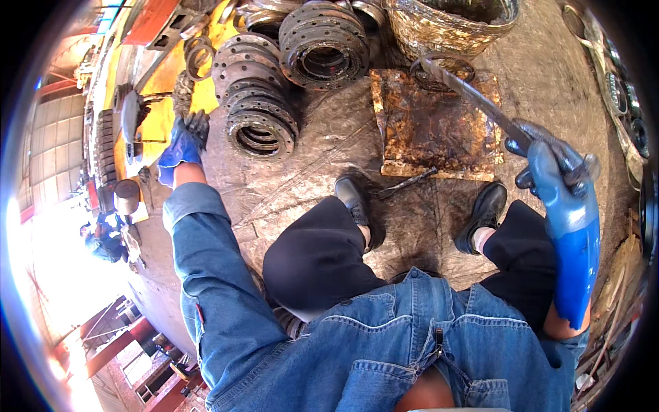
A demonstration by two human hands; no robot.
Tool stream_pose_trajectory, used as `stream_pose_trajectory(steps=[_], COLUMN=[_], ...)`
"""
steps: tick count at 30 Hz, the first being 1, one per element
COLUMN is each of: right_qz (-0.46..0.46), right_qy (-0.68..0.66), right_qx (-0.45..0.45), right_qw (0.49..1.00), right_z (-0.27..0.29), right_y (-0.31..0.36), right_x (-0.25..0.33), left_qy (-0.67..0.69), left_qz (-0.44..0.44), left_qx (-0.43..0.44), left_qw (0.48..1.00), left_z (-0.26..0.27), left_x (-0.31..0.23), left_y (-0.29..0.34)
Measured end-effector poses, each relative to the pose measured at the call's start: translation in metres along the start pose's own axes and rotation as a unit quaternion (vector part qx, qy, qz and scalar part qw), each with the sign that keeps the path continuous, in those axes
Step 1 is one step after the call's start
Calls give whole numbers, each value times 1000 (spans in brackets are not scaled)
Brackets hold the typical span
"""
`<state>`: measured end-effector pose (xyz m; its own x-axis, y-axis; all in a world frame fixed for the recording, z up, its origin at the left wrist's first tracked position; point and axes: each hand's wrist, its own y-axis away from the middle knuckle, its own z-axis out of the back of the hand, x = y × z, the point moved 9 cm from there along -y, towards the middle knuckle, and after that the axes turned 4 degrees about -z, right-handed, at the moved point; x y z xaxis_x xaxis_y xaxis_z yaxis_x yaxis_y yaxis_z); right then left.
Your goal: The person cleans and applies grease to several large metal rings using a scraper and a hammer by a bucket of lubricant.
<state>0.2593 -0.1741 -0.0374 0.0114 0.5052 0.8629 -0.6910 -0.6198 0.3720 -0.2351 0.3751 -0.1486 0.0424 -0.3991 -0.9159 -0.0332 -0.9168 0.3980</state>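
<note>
My right hand [559, 168], in a blue glove with dark smears, is closed round the handle end of a long dark metal bar [473, 99]. The bar slants up and left, its far end over a thin dark ring [446, 71] at the back of a stained square board [439, 130]. My left hand [184, 144], in a blue glove blackened at the fingers, reaches out at the left. Its fingers are stretched, close to a grey, rough, rag-like bundle [183, 93]; whether they touch it cannot be made out.
Stacks of dark metal flange rings with bolt holes [257, 127] [322, 51] stand ahead. Behind the board is a grimy round tub [453, 31]. A thin dark tool [408, 182] lies at the board's near edge, between my shoes. Yellow sheeting [156, 120] lies left.
</note>
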Motion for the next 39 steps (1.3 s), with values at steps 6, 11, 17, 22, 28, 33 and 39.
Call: stream_pose_trajectory(steps=[6,11,17,22,28,33,39], right_qz=[-57,-52,9,8,-5,-48,-83], right_qy=[-297,-512,-649,-670,-670,-660,-654], right_qx=[-53,-10,74,95,40,-13,-24], right_qw=[952,857,757,736,741,750,752], right_z=[57,87,102,119,121,117,105], right_y=[22,23,18,25,16,25,27], right_x=[7,16,31,13,0,-8,-3], left_qy=[-92,-351,-381,-485,-601,-715,-644], left_qz=[-77,-203,-219,-251,-317,-295,-323], left_qx=[124,281,379,395,312,281,346], left_qw=[985,870,815,739,664,568,601], left_z=[-147,-278,-343,-417,-456,-499,-495], left_x=[-93,-86,90,171,207,204,230], left_y=[73,219,176,227,177,214,184])
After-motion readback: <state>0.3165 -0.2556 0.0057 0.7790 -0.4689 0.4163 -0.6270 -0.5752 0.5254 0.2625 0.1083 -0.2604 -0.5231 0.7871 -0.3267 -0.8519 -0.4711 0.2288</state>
